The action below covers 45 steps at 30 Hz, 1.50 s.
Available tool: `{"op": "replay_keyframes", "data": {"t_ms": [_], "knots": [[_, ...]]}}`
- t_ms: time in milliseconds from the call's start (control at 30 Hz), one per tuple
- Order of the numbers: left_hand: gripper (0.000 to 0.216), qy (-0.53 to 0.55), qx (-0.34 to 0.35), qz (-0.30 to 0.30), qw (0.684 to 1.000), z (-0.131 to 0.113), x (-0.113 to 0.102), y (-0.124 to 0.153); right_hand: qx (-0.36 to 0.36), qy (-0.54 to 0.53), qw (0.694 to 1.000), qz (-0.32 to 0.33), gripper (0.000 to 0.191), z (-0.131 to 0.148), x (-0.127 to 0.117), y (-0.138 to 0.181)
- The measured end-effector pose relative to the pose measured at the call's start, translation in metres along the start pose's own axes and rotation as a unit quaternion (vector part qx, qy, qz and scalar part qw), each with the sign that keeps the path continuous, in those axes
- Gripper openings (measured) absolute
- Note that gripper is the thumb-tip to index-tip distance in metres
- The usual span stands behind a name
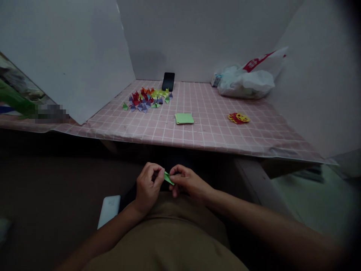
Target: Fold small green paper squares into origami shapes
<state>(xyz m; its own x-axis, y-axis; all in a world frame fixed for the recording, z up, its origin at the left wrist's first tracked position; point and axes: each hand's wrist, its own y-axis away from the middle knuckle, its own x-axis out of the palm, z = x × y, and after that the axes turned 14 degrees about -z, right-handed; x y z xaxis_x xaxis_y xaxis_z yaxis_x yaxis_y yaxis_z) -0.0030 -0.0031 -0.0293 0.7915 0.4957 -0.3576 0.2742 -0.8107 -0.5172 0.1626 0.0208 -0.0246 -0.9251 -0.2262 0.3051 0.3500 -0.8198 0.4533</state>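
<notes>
My left hand (148,187) and my right hand (188,183) meet above my lap, below the table's front edge. Both pinch a small folded green paper piece (168,178) between their fingertips. On the pink checked tablecloth (203,131) lies a stack of green paper squares (184,118) near the middle. A heap of several folded paper triangles (148,99) in red, orange, yellow, purple and green sits at the back left.
A black phone (168,81) leans against the back wall behind the heap. White plastic bags (248,79) lie at the back right. A red and yellow paper cutout (238,118) lies right of the squares. A white flat object (109,210) rests beside my left forearm.
</notes>
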Motion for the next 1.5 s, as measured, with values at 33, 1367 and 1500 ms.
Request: {"op": "replay_keyframes", "data": {"t_ms": [33,1367,1500], "knots": [[0.009,-0.004,0.011,-0.001,1.0,-0.0001,-0.0001,0.0001,0.007,-0.014,1.0,-0.004,0.038,0.0005,0.0006,0.0006],[0.008,0.04,0.082,0.035,0.995,0.0052,0.0029,0.0066,-0.197,0.202,0.95,-0.129,0.007,0.0002,0.0027,-0.0003],[0.002,0.027,0.059,0.047,0.997,0.0032,0.0027,0.0073,-0.243,0.238,0.928,-0.152,0.009,0.0028,0.0031,0.0029]]}}
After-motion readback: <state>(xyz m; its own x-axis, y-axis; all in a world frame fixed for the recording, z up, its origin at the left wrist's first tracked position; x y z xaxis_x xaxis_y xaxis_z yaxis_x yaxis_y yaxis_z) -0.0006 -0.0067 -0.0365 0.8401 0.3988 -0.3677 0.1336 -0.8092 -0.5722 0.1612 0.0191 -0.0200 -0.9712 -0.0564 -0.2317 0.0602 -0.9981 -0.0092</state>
